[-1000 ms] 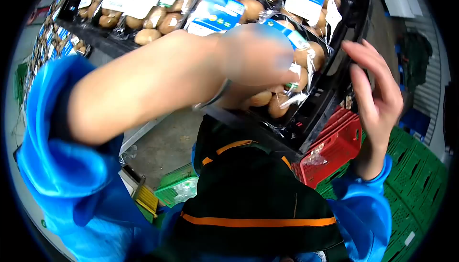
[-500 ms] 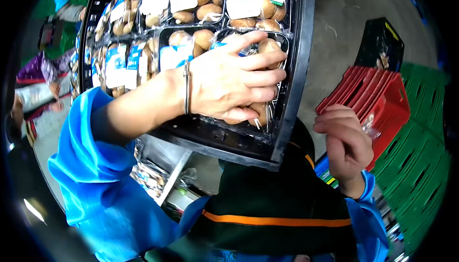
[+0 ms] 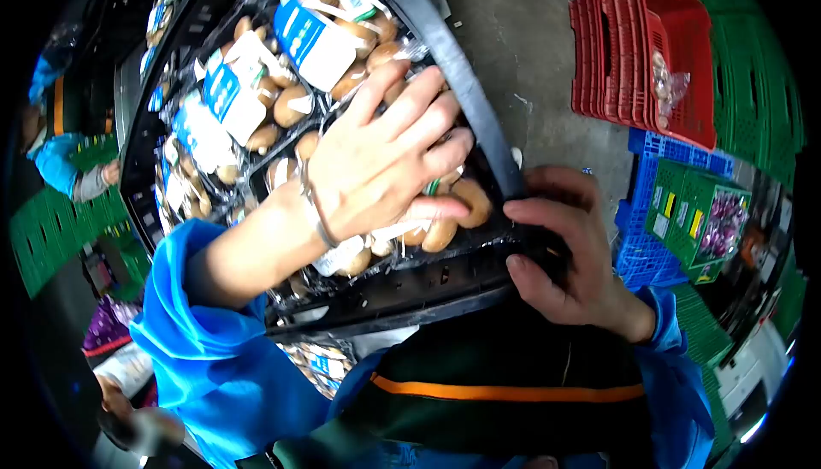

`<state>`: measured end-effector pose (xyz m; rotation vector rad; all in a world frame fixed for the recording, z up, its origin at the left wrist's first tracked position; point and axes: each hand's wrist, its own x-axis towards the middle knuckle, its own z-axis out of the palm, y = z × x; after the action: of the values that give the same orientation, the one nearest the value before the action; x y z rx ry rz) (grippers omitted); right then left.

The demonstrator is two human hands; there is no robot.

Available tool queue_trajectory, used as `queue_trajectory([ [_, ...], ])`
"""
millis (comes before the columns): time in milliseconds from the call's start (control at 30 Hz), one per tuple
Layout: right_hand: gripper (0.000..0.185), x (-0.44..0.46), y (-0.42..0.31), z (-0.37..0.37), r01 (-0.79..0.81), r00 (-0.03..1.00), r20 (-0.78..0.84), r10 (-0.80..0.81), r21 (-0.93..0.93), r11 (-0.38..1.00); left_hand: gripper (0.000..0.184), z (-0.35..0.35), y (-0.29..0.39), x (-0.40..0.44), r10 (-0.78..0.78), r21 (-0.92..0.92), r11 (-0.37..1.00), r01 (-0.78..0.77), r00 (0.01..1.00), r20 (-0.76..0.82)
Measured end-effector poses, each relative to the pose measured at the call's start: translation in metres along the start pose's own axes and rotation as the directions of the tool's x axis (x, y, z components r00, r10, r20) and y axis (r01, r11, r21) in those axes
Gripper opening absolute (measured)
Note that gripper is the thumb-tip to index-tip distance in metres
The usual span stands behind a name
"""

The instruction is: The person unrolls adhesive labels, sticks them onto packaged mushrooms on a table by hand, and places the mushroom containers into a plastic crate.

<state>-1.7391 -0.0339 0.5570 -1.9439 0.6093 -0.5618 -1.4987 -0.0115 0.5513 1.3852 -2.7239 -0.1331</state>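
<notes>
A black crate [image 3: 479,118] holds several film-wrapped packs of brown mushrooms with blue and white labels. My left hand [image 3: 376,153], with a metal bracelet at the wrist, lies over a mushroom pack [image 3: 469,202] near the crate's right corner, its fingers spread. Part of that pack is hidden beneath the palm. Another labelled pack [image 3: 312,41] sits just above it. Beside the crate's near right corner is my right hand [image 3: 569,251], fingers apart and curved around the corner, with its fingertips at the rim.
Red crates [image 3: 637,50] are stacked at the upper right, one with clear plastic inside. Below them are a blue pallet [image 3: 654,178] and a green box [image 3: 693,217] of purple produce. More mushroom packs [image 3: 321,362] show under the crate. Co-workers in blue [image 3: 64,161] and purple [image 3: 111,324] are at the left.
The view has turned, and the crate now appears tilted differently. My right hand has moved from beside the crate to its corner and its fingers have opened. My left hand remains over the packs.
</notes>
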Motion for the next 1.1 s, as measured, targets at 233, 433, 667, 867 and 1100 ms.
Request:
queue_trajectory([
  [233,0.042,-0.002,0.0,0.012,0.024,0.988,-0.15,-0.022,0.01,1.0,0.059,-0.014,-0.01,0.007,0.046,-0.129,0.991,-0.043,0.999,0.02],
  [433,0.044,-0.005,-0.004,0.015,-0.003,0.979,-0.205,-0.007,-0.052,0.999,0.081,0.009,-0.02,0.038,0.131,-0.025,0.991,-0.132,0.904,0.407],
  [667,0.046,-0.004,-0.012,0.014,-0.031,0.982,-0.19,0.002,-0.15,0.988,0.08,0.004,-0.025,0.031,0.086,-0.055,0.996,-0.07,0.905,0.417],
  [867,0.061,0.01,-0.009,-0.01,-0.209,0.971,-0.05,0.234,0.293,0.933,0.065,-0.07,-0.009,-0.046,-0.265,-0.059,0.963,0.263,0.964,-0.032],
  [1100,0.037,0.144,0.024,0.025,-0.309,0.951,0.04,0.307,0.058,0.949,0.081,0.027,-0.087,-0.465,-0.935,0.231,-0.348,0.909,-0.319,-0.154],
])
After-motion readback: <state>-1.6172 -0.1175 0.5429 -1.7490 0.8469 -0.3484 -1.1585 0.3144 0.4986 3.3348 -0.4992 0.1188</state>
